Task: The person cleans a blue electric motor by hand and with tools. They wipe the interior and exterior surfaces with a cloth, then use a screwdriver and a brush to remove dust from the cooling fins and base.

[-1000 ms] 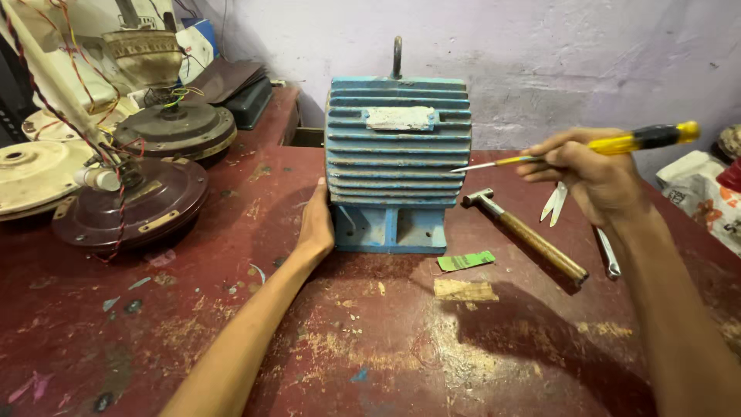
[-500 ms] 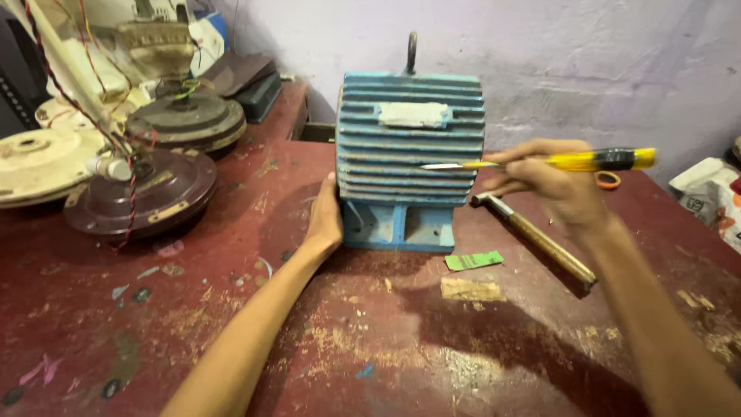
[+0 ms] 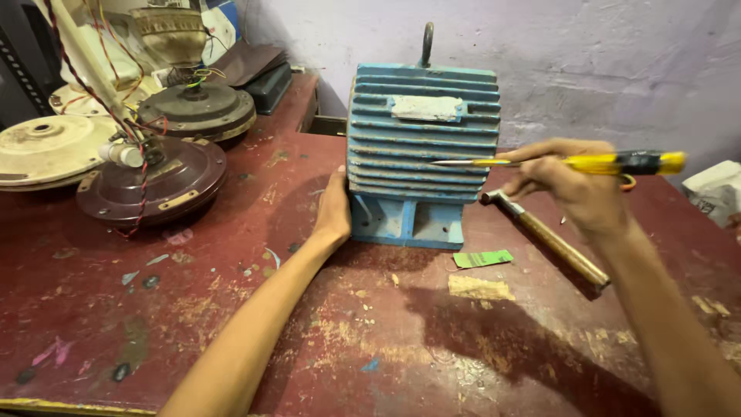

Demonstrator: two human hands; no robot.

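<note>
A blue finned motor housing (image 3: 421,147) stands on the worn red table (image 3: 231,309), with a lifting eye on top and a pale plate on its front. My left hand (image 3: 333,212) presses flat against its lower left side. My right hand (image 3: 575,185) grips a yellow-handled screwdriver (image 3: 556,162), held level, its tip over the fins on the housing's right part. A hammer (image 3: 544,239) with a wooden handle lies on the table just under my right hand.
Ceiling fan motor parts sit at the left: a dark brown one (image 3: 147,181) with red wires, a cream disc (image 3: 46,147) and a darker one (image 3: 197,108) behind. A green slip (image 3: 482,259) lies beside the housing. A white bag (image 3: 714,189) is at far right.
The screwdriver has moved left and levelled, its tip now reaching over the fins. My left hand has stayed against the housing. The view has drifted closer.
</note>
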